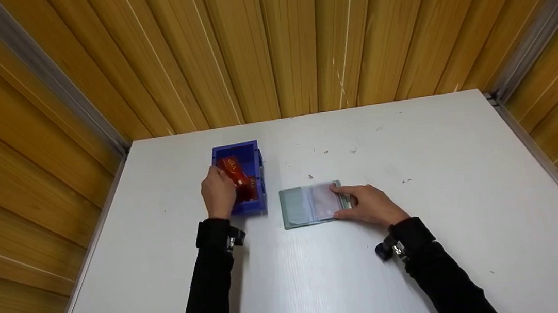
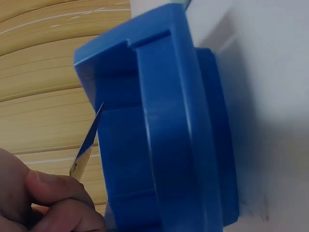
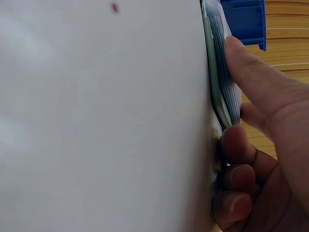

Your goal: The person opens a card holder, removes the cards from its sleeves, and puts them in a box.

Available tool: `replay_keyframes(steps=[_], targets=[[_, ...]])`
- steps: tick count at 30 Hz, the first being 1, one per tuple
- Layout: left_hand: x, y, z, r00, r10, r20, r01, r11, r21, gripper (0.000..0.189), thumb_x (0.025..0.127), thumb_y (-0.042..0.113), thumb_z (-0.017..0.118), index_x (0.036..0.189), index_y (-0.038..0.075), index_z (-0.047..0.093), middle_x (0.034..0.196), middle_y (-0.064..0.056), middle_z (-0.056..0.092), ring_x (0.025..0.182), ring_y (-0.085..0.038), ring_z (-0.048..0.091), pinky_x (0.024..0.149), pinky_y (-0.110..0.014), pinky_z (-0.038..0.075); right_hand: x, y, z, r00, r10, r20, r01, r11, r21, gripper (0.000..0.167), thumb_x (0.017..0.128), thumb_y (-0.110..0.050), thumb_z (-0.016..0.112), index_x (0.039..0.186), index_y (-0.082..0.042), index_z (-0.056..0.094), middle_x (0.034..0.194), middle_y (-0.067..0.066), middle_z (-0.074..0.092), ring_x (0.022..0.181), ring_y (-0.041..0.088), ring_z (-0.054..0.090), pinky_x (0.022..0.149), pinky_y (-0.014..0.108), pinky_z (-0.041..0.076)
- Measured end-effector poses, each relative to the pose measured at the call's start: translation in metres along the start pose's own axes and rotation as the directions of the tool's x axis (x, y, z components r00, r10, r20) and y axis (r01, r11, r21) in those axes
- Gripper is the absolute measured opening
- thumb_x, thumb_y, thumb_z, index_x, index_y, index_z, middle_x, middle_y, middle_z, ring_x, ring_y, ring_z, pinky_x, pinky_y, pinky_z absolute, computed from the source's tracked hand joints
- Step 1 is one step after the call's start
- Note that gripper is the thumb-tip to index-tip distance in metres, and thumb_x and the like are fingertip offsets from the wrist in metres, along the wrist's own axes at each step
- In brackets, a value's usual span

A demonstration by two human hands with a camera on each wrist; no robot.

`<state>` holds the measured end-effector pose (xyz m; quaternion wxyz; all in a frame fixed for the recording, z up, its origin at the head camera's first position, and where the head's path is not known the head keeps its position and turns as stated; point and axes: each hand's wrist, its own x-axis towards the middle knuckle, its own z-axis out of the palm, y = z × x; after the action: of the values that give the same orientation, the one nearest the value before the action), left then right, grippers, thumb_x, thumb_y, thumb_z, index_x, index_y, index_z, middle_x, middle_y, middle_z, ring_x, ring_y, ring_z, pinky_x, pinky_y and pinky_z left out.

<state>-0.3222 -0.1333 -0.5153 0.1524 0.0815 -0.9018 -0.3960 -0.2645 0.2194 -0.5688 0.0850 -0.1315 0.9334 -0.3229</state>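
Observation:
My left hand pinches a red card with gold lettering over the blue plastic bin. Seen edge-on in the left wrist view, the card sticks out from between thumb and fingers. Another red card lies inside the bin, partly hidden. To the right, a pale green card holder lies open on the table, its clear sleeves showing. My right hand grips the holder's right side. In the right wrist view a digit presses on the stacked sleeves; other fingers curl near their edge.
The white table carries small dark marks and specks. Wood-patterned panels stand behind it and on both sides, with grey metal strips at the corners. A small camera is strapped to each wrist over black sleeves.

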Motion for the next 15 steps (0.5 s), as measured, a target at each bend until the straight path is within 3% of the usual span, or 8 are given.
replay_keyframes(steps=[8,10,13,15], targets=[[0.003,-0.001,0.008,0.994,0.029,0.102,-0.040,0.993,0.111,0.021,0.106,0.006,0.046,0.099,-0.007,0.061,0.093,-0.030,0.068,0.092,-0.047,0.070,0.081,-0.055,0.055,0.000,0.001,0.000,1.000,-0.009,-0.005,0.009,1.000,-0.005,0.074,0.082,-0.048,0.085,0.148,-0.027,0.058,0.072,-0.006,0.039,0.072,0.014,0.041,0.071,0.031,0.035],[0.004,-0.001,0.010,0.988,0.028,0.150,-0.049,0.989,0.139,0.021,0.105,0.006,0.046,0.099,-0.007,0.062,0.094,-0.030,0.068,0.094,-0.047,0.069,0.083,-0.056,0.055,0.000,0.001,0.001,1.000,-0.011,-0.005,0.011,1.000,-0.005,0.075,0.082,-0.048,0.085,0.148,-0.027,0.058,0.076,-0.004,0.047,0.076,0.016,0.045,0.074,0.032,0.038],[0.005,-0.001,0.013,0.976,0.020,0.218,-0.061,0.981,0.186,0.021,0.103,0.005,0.047,0.100,-0.007,0.064,0.095,-0.030,0.069,0.096,-0.046,0.070,0.085,-0.055,0.055,0.000,0.000,0.001,1.000,-0.016,-0.008,0.016,1.000,-0.010,0.074,0.083,-0.048,0.084,0.149,-0.027,0.057,0.105,0.008,0.070,0.092,0.018,0.055,0.088,0.037,0.046],[0.005,0.000,0.015,0.965,0.007,0.260,-0.064,0.975,0.211,0.022,0.102,0.006,0.047,0.104,-0.007,0.065,0.098,-0.030,0.070,0.096,-0.044,0.070,0.084,-0.054,0.056,-0.001,0.000,0.001,1.000,-0.019,-0.014,0.019,1.000,-0.012,0.074,0.083,-0.048,0.084,0.149,-0.027,0.057,0.130,0.012,0.070,0.102,0.018,0.057,0.096,0.040,0.047]])
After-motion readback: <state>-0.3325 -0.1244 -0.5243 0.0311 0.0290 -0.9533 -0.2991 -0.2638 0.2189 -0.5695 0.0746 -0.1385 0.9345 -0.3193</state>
